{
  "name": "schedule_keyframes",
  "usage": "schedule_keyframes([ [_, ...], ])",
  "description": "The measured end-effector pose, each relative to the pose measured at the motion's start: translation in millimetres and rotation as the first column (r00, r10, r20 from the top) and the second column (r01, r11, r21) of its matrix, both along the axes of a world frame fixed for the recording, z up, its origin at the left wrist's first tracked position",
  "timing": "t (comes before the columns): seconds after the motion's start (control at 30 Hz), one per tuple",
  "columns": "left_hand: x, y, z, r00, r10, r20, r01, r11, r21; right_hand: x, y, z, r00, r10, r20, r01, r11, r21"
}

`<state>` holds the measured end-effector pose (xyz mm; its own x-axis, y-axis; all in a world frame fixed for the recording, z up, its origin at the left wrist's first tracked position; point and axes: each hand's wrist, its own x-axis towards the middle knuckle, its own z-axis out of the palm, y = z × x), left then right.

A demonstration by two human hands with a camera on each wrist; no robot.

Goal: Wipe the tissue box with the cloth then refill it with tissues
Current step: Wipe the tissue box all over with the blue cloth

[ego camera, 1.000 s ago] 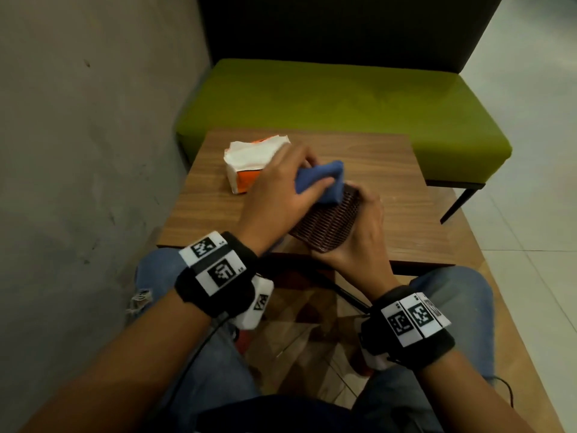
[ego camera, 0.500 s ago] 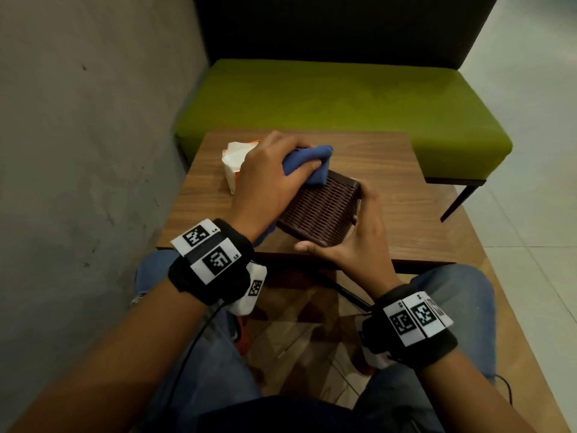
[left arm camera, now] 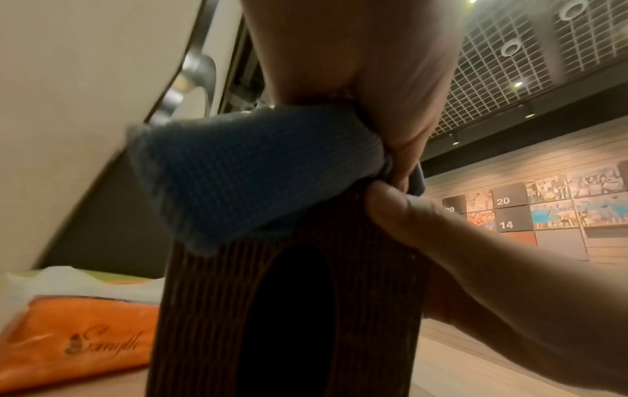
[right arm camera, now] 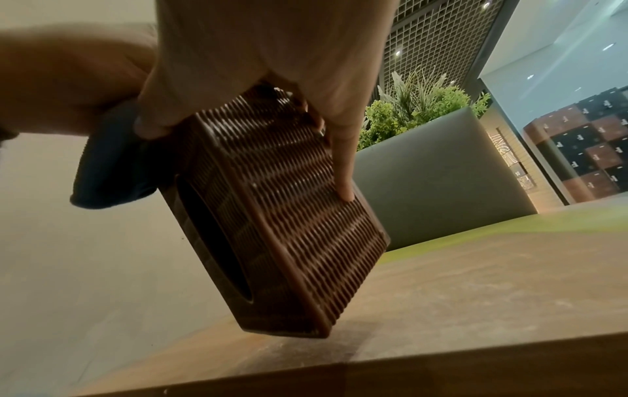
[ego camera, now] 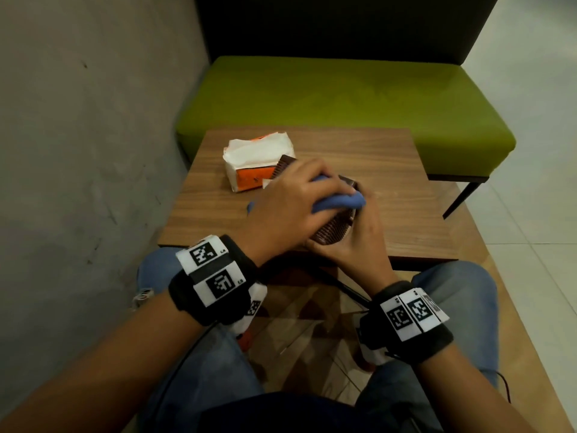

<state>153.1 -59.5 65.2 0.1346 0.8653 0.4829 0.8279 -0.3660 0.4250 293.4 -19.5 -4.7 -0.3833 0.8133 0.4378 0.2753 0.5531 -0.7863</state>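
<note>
A dark brown woven tissue box (ego camera: pixel 332 228) (right arm camera: pixel 282 215) (left arm camera: pixel 289 309) stands tilted on the wooden table (ego camera: pixel 390 170), one corner touching the top near the front edge. My right hand (ego camera: pixel 359 242) grips it from the right side, fingers (right arm camera: pixel 343 172) along its ribbed wall. My left hand (ego camera: pixel 290 207) holds a bunched blue cloth (ego camera: pixel 338 200) (left arm camera: pixel 244 172) and presses it on the box's upper part. The box's oval opening (left arm camera: pixel 289 322) faces left and looks dark inside. An orange pack of white tissues (ego camera: pixel 257 162) (left arm camera: pixel 78 338) lies behind the box on the left.
A green padded bench (ego camera: pixel 343 92) with a dark backrest stands beyond the table. A grey wall (ego camera: pixel 78 151) runs close on the left. My knees in jeans (ego camera: pixel 452 292) sit under the table's front edge. Tiled floor (ego camera: pixel 530 198) lies to the right.
The left hand with the cloth has slid back toward me over the box. The right hand has tipped the box more upright. The tissue pack is in full view again.
</note>
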Motion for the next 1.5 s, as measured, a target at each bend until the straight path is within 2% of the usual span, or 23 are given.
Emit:
schedule_keyframes([
  [0.03,-1.8,-1.5,-1.1,1.000,-0.017,-0.015,0.017,1.000,-0.014,1.6,-0.6,-0.6,1.000,0.007,0.010,-0.007,1.000,0.000],
  [0.07,-8.6,1.3,-2.2,1.000,0.029,0.004,-0.029,0.999,-0.024,3.4,-0.3,-1.2,1.000,0.001,0.030,-0.002,1.000,0.006],
  [0.17,-33.7,12.5,-7.3,0.943,0.305,0.132,-0.303,0.952,-0.035,6.4,0.4,-2.6,0.996,-0.037,0.076,0.036,0.999,0.018],
  [0.2,-35.6,13.5,-9.2,0.927,0.347,0.143,-0.347,0.937,-0.029,5.7,0.7,-2.0,0.995,-0.046,0.086,0.044,0.999,0.027],
  [0.27,-20.4,8.7,-10.5,0.950,0.289,0.121,-0.291,0.957,-0.002,2.9,1.0,-1.8,0.996,-0.039,0.080,0.035,0.998,0.043],
  [0.33,4.2,0.5,-10.5,0.988,0.139,0.071,-0.141,0.990,0.024,-0.6,0.4,-1.5,0.998,-0.017,0.053,0.015,0.999,0.051],
  [0.4,10.7,-0.8,-8.8,0.993,0.106,0.045,-0.108,0.993,0.037,-1.6,-1.2,-1.2,0.999,0.008,0.051,-0.011,0.999,0.049],
  [0.47,-4.7,8.4,-6.8,0.968,0.219,0.123,-0.223,0.974,0.025,1.1,-0.6,-2.3,0.996,0.015,0.083,-0.021,0.997,0.079],
  [0.57,-41.1,19.8,-12.1,0.886,0.416,0.205,-0.420,0.907,-0.029,5.8,0.0,-4.7,0.992,0.005,0.127,-0.018,0.995,0.102],
  [0.63,-45.0,17.9,-15.9,0.861,0.453,0.233,-0.456,0.889,-0.042,3.5,0.3,-5.7,0.992,-0.001,0.122,-0.012,0.995,0.103],
  [0.7,-28.4,9.3,-16.0,0.901,0.381,0.206,-0.386,0.922,-0.017,-1.4,0.1,-4.5,0.995,0.002,0.096,-0.010,0.996,0.089],
  [0.77,-8.6,-2.8,-15.7,0.968,0.192,0.162,-0.196,0.980,0.013,-2.2,0.0,-2.0,0.997,0.016,0.081,-0.021,0.997,0.068],
  [0.83,-6.1,-10.8,-17.1,0.994,0.065,0.084,-0.068,0.997,0.028,1.7,0.6,2.1,0.996,0.034,0.082,-0.039,0.998,0.054],
  [0.9,-24.0,-5.3,-23.6,0.980,0.137,0.142,-0.142,0.989,0.028,7.3,3.1,6.5,0.991,0.029,0.129,-0.040,0.996,0.083],
  [0.97,-44.4,4.1,-32.2,0.912,0.303,0.278,-0.314,0.950,-0.006,10.9,5.3,10.4,0.986,0.010,0.168,-0.029,0.994,0.109],
  [1.03,-49.0,5.5,-38.0,0.855,0.388,0.345,-0.408,0.913,-0.017,9.7,7.4,14.1,0.983,0.008,0.184,-0.030,0.992,0.120],
  [1.1,-31.4,-2.5,-37.1,0.881,0.334,0.335,-0.366,0.930,0.035,5.8,9.7,16.4,0.980,0.009,0.196,-0.033,0.992,0.118],
  [1.2,3.3,-21.6,-35.9,0.988,0.095,0.126,-0.114,0.981,0.159,3.5,8.4,16.7,0.985,0.024,0.173,-0.038,0.996,0.080],
  [1.27,3.4,-26.6,-41.5,1.000,0.014,0.018,-0.018,0.974,0.226,6.9,7.1,17.4,0.993,0.022,0.118,-0.027,0.999,0.034],
  [1.33,-13.6,-24.8,-51.5,0.997,0.073,0.032,-0.079,0.967,0.243,12.3,7.4,17.9,0.994,-0.014,0.106,0.008,0.998,0.064],
  [1.43,-35.1,-21.0,-59.6,0.929,0.267,0.258,-0.321,0.927,0.196,15.1,10.6,18.5,0.994,-0.045,0.097,0.035,0.995,0.095],
  [1.5,-28.2,-23.5,-59.6,0.913,0.290,0.285,-0.357,0.909,0.216,12.0,10.4,16.9,0.996,-0.053,0.076,0.048,0.996,0.072],
])
